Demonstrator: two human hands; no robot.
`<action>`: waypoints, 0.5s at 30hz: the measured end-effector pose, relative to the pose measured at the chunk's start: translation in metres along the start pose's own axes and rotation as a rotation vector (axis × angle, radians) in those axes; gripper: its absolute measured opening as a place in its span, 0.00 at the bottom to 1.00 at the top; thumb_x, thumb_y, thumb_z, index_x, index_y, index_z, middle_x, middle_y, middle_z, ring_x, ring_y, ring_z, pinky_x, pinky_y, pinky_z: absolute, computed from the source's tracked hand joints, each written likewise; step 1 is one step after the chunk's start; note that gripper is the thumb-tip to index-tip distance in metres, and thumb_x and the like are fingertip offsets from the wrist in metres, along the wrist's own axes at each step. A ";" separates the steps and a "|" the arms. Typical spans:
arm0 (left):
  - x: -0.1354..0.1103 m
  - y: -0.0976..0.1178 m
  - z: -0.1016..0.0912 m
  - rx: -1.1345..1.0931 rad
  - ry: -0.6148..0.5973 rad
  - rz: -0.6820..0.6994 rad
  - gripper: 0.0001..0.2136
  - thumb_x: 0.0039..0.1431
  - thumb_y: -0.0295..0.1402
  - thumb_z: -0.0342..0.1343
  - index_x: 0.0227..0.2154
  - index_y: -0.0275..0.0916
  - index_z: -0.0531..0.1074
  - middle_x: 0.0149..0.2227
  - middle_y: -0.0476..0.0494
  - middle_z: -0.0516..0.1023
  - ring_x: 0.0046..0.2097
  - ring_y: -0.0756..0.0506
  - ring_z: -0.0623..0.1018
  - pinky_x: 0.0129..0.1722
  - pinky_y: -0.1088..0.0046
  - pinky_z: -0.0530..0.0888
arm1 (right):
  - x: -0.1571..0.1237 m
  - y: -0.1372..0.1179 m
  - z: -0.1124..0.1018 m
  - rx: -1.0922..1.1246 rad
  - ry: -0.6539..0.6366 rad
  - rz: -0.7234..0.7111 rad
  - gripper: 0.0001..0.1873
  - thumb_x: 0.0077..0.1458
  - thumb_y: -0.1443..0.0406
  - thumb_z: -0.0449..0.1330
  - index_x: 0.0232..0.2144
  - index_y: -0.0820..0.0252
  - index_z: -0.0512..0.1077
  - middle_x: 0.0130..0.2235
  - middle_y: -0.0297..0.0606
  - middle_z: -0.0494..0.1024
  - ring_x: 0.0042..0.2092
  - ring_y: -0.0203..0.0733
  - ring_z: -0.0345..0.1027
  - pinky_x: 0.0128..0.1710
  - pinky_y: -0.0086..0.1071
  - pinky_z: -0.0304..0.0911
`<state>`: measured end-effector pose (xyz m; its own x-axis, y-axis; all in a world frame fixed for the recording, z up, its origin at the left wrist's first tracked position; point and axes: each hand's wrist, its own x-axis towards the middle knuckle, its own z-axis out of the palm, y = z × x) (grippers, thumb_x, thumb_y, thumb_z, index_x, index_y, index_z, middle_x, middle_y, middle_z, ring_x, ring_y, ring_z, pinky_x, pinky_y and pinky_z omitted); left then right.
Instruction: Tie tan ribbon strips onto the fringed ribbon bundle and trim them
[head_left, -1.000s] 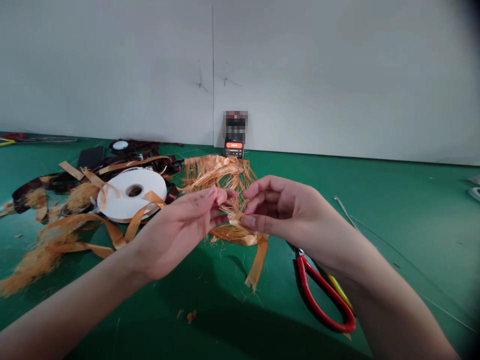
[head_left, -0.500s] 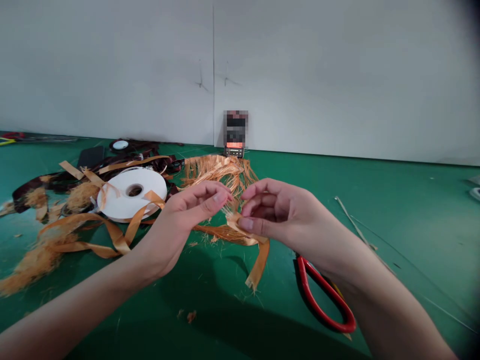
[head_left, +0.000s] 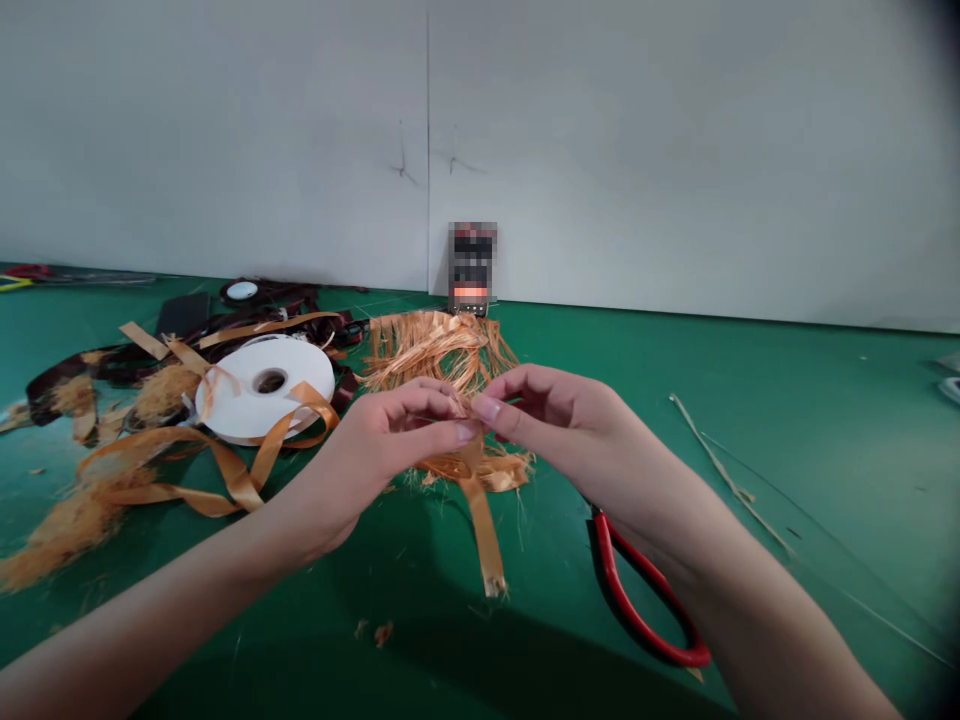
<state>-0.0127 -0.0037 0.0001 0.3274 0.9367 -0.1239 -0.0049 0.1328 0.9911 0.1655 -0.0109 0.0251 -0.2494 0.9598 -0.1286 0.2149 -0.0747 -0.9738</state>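
My left hand [head_left: 397,430] and my right hand [head_left: 551,410] meet at the fingertips over the middle of the table. Both pinch a golden-orange ribbon [head_left: 486,535], whose cut, frayed end hangs down below my fingers. The stretch between my fingertips is mostly hidden. Behind my hands lies a bundle of frayed orange ribbon strips [head_left: 435,345] with long loose threads. More frayed ribbon [head_left: 510,470] rests just under my hands. By my right wrist is a pair of scissors with red handles [head_left: 645,600], partly covered by my forearm.
A white ribbon spool [head_left: 240,385] lies to the left with loose orange ribbon [head_left: 202,490] and fluffy thread clumps [head_left: 67,535]. Dark brown ribbon [head_left: 82,375] is heaped behind it. A pixelated device [head_left: 471,265] leans on the white wall. A thin pale cord [head_left: 720,465] lies to the right.
My right fingertips have moved left to meet my left ones. The hanging ribbon end has shifted left with them, now pinched by both hands.
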 end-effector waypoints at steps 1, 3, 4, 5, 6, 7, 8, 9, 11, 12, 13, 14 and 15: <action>-0.001 0.000 0.000 0.012 0.001 -0.004 0.03 0.52 0.34 0.64 0.25 0.42 0.78 0.40 0.48 0.72 0.43 0.46 0.73 0.42 0.72 0.69 | 0.000 0.000 0.000 -0.009 0.001 0.002 0.13 0.54 0.55 0.63 0.30 0.59 0.72 0.32 0.32 0.74 0.35 0.34 0.66 0.35 0.30 0.61; -0.002 0.000 0.000 0.050 0.007 0.002 0.05 0.51 0.35 0.65 0.24 0.42 0.77 0.40 0.48 0.71 0.42 0.46 0.72 0.41 0.72 0.68 | 0.000 0.001 0.000 -0.027 0.006 0.002 0.12 0.55 0.56 0.62 0.29 0.59 0.73 0.32 0.33 0.73 0.35 0.35 0.65 0.35 0.31 0.59; -0.002 0.000 -0.001 0.073 0.010 0.010 0.06 0.51 0.35 0.65 0.23 0.42 0.77 0.40 0.49 0.71 0.42 0.47 0.72 0.42 0.72 0.68 | 0.000 0.001 0.000 -0.032 0.007 0.000 0.12 0.55 0.56 0.62 0.29 0.59 0.73 0.31 0.33 0.73 0.35 0.35 0.65 0.34 0.31 0.58; -0.002 0.000 -0.001 0.094 0.016 0.018 0.06 0.51 0.35 0.65 0.23 0.42 0.76 0.40 0.49 0.71 0.43 0.47 0.71 0.42 0.72 0.67 | 0.000 0.001 0.000 -0.031 0.011 -0.003 0.11 0.55 0.57 0.62 0.28 0.59 0.74 0.31 0.33 0.73 0.34 0.35 0.64 0.34 0.31 0.58; -0.003 0.000 -0.001 0.109 0.019 0.025 0.07 0.51 0.35 0.65 0.22 0.42 0.76 0.39 0.49 0.71 0.43 0.47 0.71 0.42 0.73 0.66 | 0.000 0.002 0.000 -0.025 0.012 -0.007 0.11 0.55 0.57 0.62 0.28 0.59 0.74 0.30 0.32 0.73 0.33 0.34 0.64 0.34 0.31 0.58; -0.002 0.000 -0.001 0.116 0.020 0.029 0.07 0.52 0.35 0.65 0.22 0.42 0.75 0.39 0.50 0.70 0.43 0.48 0.71 0.42 0.74 0.66 | 0.000 0.002 0.000 -0.013 0.011 -0.010 0.10 0.54 0.58 0.63 0.28 0.59 0.74 0.30 0.32 0.73 0.33 0.34 0.63 0.34 0.31 0.57; -0.002 0.001 0.000 0.113 0.022 0.028 0.06 0.52 0.34 0.64 0.22 0.42 0.75 0.39 0.50 0.70 0.43 0.48 0.71 0.41 0.74 0.66 | 0.000 0.002 0.000 0.002 0.009 -0.008 0.10 0.53 0.58 0.64 0.28 0.59 0.74 0.30 0.32 0.73 0.32 0.34 0.63 0.34 0.31 0.57; -0.002 0.001 0.000 0.104 0.027 0.024 0.06 0.52 0.34 0.65 0.22 0.42 0.75 0.39 0.51 0.70 0.42 0.49 0.71 0.41 0.75 0.66 | 0.001 0.002 0.000 0.020 0.008 -0.006 0.09 0.51 0.59 0.65 0.27 0.59 0.74 0.29 0.31 0.74 0.32 0.34 0.63 0.34 0.31 0.57; -0.002 0.001 0.000 0.071 0.037 0.015 0.05 0.51 0.33 0.65 0.23 0.42 0.76 0.39 0.51 0.70 0.41 0.50 0.71 0.40 0.76 0.67 | 0.001 0.002 -0.001 0.057 0.011 -0.002 0.09 0.49 0.60 0.67 0.27 0.59 0.75 0.29 0.31 0.74 0.33 0.34 0.63 0.34 0.30 0.58; -0.002 0.001 0.000 0.053 0.041 0.012 0.04 0.50 0.32 0.65 0.23 0.42 0.76 0.39 0.51 0.70 0.41 0.50 0.71 0.39 0.77 0.67 | 0.002 0.002 -0.001 0.072 0.013 -0.003 0.09 0.49 0.60 0.67 0.26 0.59 0.75 0.29 0.31 0.74 0.32 0.33 0.63 0.35 0.30 0.58; -0.003 0.001 0.000 0.031 0.042 0.014 0.04 0.50 0.32 0.65 0.24 0.42 0.76 0.39 0.50 0.71 0.40 0.50 0.71 0.39 0.77 0.68 | 0.002 0.002 -0.001 0.085 0.019 -0.006 0.09 0.48 0.60 0.68 0.26 0.60 0.75 0.29 0.31 0.74 0.32 0.33 0.63 0.35 0.29 0.58; -0.003 0.000 0.000 0.017 0.038 0.009 0.04 0.50 0.31 0.65 0.23 0.41 0.76 0.39 0.51 0.71 0.40 0.50 0.72 0.38 0.78 0.68 | 0.002 0.002 -0.002 0.090 0.023 -0.007 0.09 0.47 0.60 0.69 0.25 0.60 0.75 0.28 0.30 0.74 0.32 0.33 0.63 0.35 0.29 0.58; -0.004 0.000 0.000 -0.005 0.039 0.029 0.04 0.51 0.30 0.65 0.24 0.41 0.76 0.38 0.51 0.71 0.40 0.51 0.72 0.38 0.79 0.69 | 0.002 0.002 -0.002 0.091 0.027 -0.011 0.09 0.46 0.61 0.69 0.25 0.60 0.75 0.28 0.30 0.74 0.32 0.32 0.63 0.35 0.29 0.58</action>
<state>-0.0142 -0.0072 0.0006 0.2899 0.9521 -0.0974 -0.0184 0.1073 0.9941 0.1671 -0.0091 0.0230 -0.2256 0.9675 -0.1139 0.1251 -0.0872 -0.9883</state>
